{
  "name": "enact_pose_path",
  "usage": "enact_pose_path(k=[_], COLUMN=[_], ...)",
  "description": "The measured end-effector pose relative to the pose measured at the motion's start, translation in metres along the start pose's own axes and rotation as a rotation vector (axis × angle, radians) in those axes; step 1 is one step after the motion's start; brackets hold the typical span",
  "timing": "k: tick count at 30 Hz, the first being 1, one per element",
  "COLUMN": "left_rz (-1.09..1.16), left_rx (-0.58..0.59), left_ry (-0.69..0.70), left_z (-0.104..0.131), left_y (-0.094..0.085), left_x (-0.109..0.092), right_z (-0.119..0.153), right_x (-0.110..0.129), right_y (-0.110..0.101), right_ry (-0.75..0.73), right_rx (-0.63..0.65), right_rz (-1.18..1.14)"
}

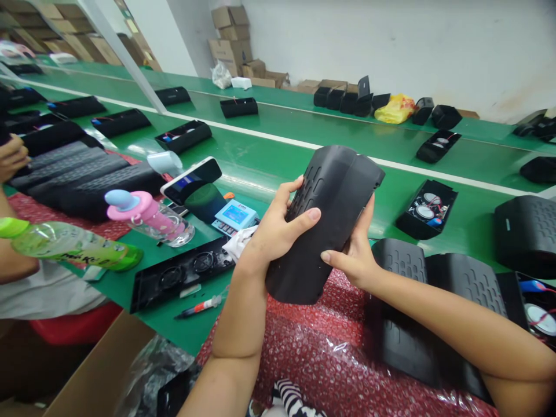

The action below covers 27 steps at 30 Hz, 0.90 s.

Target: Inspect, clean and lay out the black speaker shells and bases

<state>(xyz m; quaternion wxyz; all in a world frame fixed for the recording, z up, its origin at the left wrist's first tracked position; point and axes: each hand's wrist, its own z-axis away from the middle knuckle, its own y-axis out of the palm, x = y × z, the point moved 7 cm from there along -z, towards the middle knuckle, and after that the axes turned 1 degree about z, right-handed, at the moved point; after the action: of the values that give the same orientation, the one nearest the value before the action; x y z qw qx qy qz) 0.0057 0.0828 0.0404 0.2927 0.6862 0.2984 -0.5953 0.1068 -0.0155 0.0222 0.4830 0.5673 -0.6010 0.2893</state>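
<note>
A black speaker housing point(324, 231) with rows of slots along one side is held tilted in the air between both hands. My left hand point(284, 223) wraps its left side, thumb lying across the face. On the right side my right hand point(354, 252) grips it, thumb on the front surface and fingers behind. Beneath it lies red bubble wrap point(313, 353) on the bench. Other slotted black housings point(402, 263) stand on the wrap to the right, partly hidden by my right forearm.
Left of me lie a black panel point(182, 272), a syringe point(200, 307), a pink bottle point(150, 217), a green bottle point(69, 246) and a small blue-screened device point(237, 214). An open housing with wires point(428, 208) sits on the green bench. A co-worker's hand point(13, 156) shows at far left.
</note>
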Motion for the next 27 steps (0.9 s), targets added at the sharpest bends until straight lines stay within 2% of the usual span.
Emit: enact_pose_path(k=[7,12,15,18,22,24,27], left_rz=[0.064,0.115,0.19,0.366,0.521,0.502,0.454], left_rx=[0.004,-0.026,-0.022,-0.033,0.001,-0.046,-0.209], left_ry=[-0.024,-0.079,-0.108,-0.112,-0.224,-0.265,-0.246], left_z=[-0.002,-0.009,-0.018,-0.03,-0.042,-0.045,-0.045], left_y=[0.003,0.001,0.006,0.014,0.026,0.025,0.019], left_x=[0.001,0.009,0.02,0.033,0.057,0.066,0.07], right_z=[-0.002,-0.012,-0.021,-0.029,-0.035,-0.036,-0.038], right_x=[-0.003,-0.003,-0.008,-0.014,-0.023,-0.026,-0.029], right_y=[-0.001,-0.008,-0.017,-0.03,-0.045,-0.05,-0.05], right_ry=[0.043,0.059,0.091,0.121,0.241,0.295,0.338], right_rx=[0.0,0.011,0.012,0.007,-0.1,-0.174,-0.258], right_rz=[-0.009,-0.046,-0.012,0.044,0.075,0.15,0.284])
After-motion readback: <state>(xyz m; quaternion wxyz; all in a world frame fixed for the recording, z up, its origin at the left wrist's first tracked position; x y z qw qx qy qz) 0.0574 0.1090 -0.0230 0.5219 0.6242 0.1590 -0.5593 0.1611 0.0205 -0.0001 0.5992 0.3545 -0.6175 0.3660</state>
